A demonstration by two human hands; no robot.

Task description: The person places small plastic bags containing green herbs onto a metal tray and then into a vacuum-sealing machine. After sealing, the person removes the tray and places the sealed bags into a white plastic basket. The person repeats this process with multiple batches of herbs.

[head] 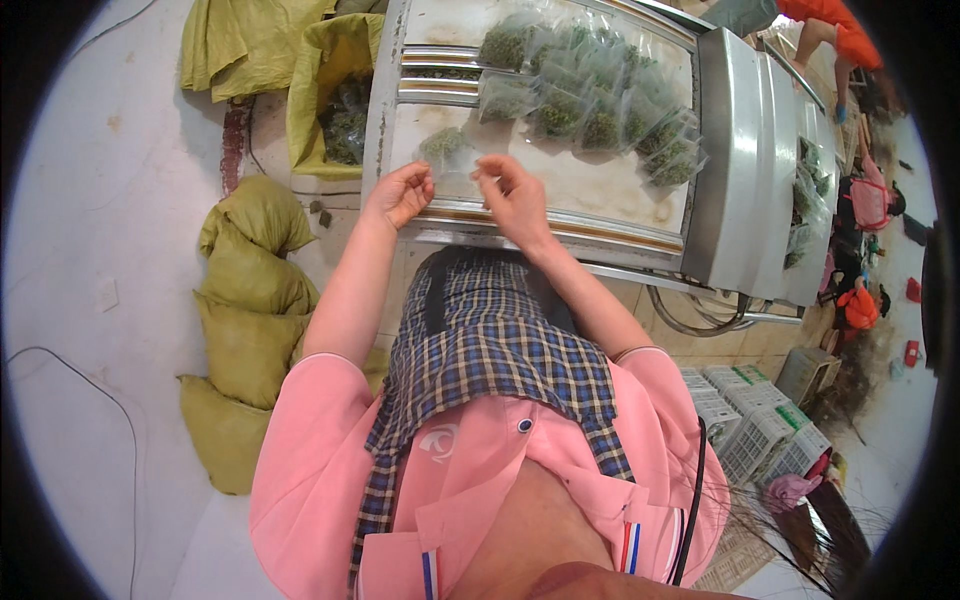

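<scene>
A clear plastic bag with dried green plant pieces (446, 144) lies on the white work surface of a metal-framed machine (600, 180), its see-through end towards me. At the left side of that end is my left hand (403, 195), fingers curled. My right hand (516, 199) is at the other side, thumb and fingertips drawn close together. Whether either hand pinches the thin plastic cannot be told. Beyond my right hand, several similar filled bags (559, 109) lie crowded in rows.
To the left stand an open yellow woven sack (300, 112) with bagged material inside and several stuffed yellow sacks (251, 300). A metal housing (739, 157) spans the machine's right part, with more bags (806, 202) beyond. White plastic crates (750, 420) and other people are at right.
</scene>
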